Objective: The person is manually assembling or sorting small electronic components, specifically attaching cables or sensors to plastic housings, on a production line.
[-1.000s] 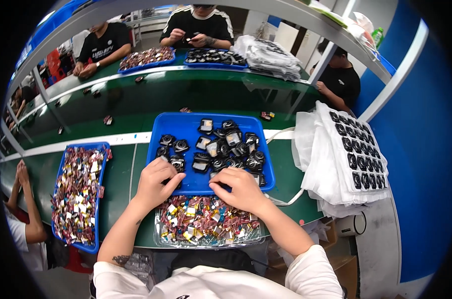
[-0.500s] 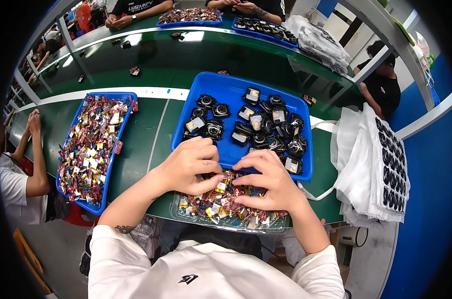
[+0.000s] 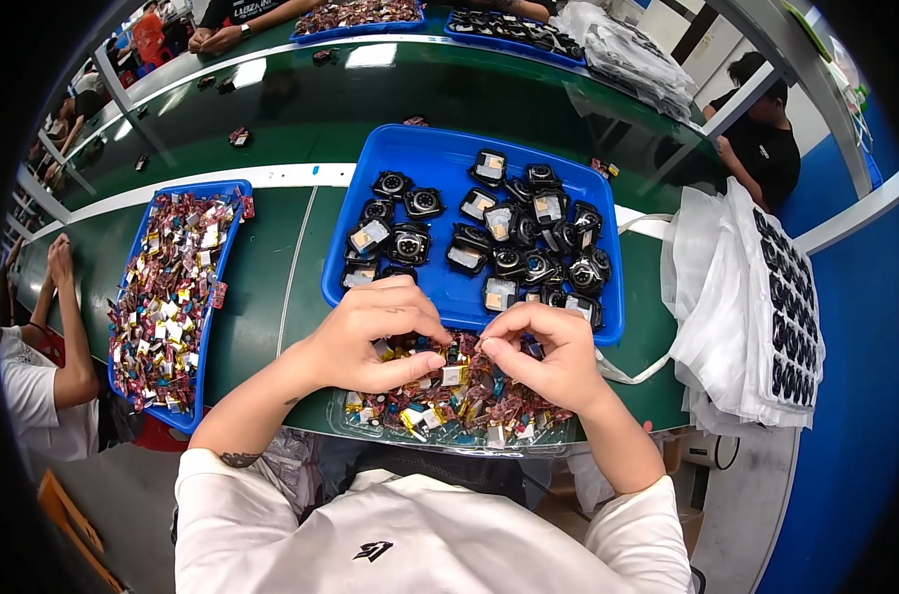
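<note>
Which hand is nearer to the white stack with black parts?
Right. The right hand is left of the white stack, at the heap of small parts; the left hand is farther left.

Green worktop, glossy, with bright light reflections; white edging strip; pale metal frame; blue wall, right; grey floor, lower left.

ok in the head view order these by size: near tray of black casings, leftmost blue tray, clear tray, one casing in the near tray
1. Near tray of black casings
2. Leftmost blue tray and clear tray: unranked, too close, the clear one partly hidden
3. One casing
</note>
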A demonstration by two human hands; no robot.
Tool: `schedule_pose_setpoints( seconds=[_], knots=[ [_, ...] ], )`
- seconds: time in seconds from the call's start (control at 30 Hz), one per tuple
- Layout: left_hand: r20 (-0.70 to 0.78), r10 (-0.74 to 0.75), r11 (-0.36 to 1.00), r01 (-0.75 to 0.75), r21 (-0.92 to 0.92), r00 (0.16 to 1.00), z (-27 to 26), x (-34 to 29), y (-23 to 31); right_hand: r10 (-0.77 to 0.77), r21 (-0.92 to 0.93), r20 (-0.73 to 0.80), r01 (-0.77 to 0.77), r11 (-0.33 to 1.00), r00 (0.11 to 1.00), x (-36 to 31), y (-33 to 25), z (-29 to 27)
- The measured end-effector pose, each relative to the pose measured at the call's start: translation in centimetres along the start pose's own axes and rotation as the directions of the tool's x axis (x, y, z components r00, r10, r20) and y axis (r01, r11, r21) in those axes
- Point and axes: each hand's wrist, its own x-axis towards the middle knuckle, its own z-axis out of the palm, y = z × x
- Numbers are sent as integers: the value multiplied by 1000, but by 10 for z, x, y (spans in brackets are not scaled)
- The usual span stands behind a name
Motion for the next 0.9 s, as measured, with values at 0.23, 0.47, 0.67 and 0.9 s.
schedule_pose_setpoints(
  seconds=[0.23, 0.47, 0.67, 0.9],
  knots=[
    [0, -36, 997, 36, -73, 999, 3, -2, -2, 195, 483, -45, -150, 862, 980, 2, 1, 2],
    [-84, -283, 923, 247, -295, 956, 14, -4, 3, 173, 507, 28, -163, 846, 985, 2, -1, 14],
    [-9, -308, 916, 294, -275, 951, 15, -3, 6, 175, 496, 111, -207, 843, 978, 0, -2, 10],
    [14, -300, 921, 294, -255, 954, 14, -4, 6, 156, 526, 134, -203, 826, 979, 2, -2, 8]
  ],
)
